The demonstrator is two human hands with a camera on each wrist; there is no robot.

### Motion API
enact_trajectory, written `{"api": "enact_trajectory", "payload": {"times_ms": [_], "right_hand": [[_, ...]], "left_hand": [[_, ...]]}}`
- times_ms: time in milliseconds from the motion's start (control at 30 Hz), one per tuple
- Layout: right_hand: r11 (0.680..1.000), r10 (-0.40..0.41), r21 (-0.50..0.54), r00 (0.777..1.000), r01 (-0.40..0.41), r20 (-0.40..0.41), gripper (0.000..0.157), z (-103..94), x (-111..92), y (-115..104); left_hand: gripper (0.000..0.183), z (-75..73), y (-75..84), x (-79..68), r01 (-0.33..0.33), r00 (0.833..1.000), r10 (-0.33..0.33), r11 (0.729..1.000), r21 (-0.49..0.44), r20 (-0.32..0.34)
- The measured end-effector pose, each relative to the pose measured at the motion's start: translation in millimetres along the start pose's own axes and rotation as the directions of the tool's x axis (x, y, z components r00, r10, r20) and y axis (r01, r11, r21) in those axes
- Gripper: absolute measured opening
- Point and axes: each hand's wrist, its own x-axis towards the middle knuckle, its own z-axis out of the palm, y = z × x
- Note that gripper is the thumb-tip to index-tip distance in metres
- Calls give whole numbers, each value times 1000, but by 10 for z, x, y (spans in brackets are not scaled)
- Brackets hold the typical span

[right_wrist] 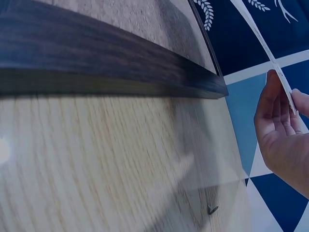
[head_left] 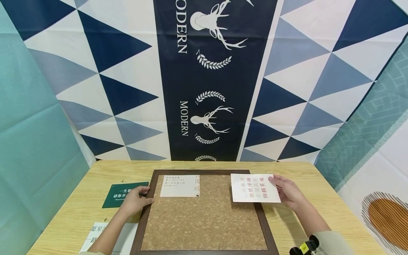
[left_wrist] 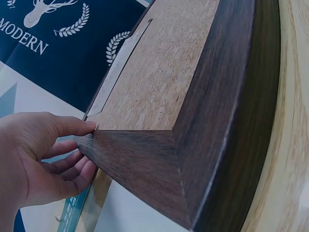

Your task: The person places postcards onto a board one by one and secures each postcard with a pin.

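Observation:
A cork board (head_left: 204,223) in a dark brown frame lies on the wooden table. My left hand (head_left: 137,200) grips the frame's left side near the upper corner, thumb on top and fingers along the outer edge in the left wrist view. At the board's upper left lies a white card (head_left: 180,186) with printed characters. My right hand (head_left: 288,191) pinches another white card (head_left: 255,188) with red and grey characters by its right edge. That card is raised over the board's upper right corner; in the right wrist view the thumb is on one face, fingers on the other.
Left of the board lie a green card (head_left: 111,196) with white characters and a white sheet (head_left: 125,241), partly behind the left forearm. A small pin (right_wrist: 212,209) is on the table (right_wrist: 120,159) to the right. A patterned cloth (head_left: 127,88) hangs behind the table.

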Motion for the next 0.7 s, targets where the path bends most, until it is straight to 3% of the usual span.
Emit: {"api": "enact_trajectory", "payload": {"times_ms": [133,700], "right_hand": [[1000,2,17,1000,-2,4,9,27,14,7],[999,-4,44,1000,5,-6,6,191,101,91]], "left_hand": [[54,-2,2,-7,3,1000,-3,1000,3,0],[54,0,11,-4,8,1000,-8,1000,-2,7]]}}
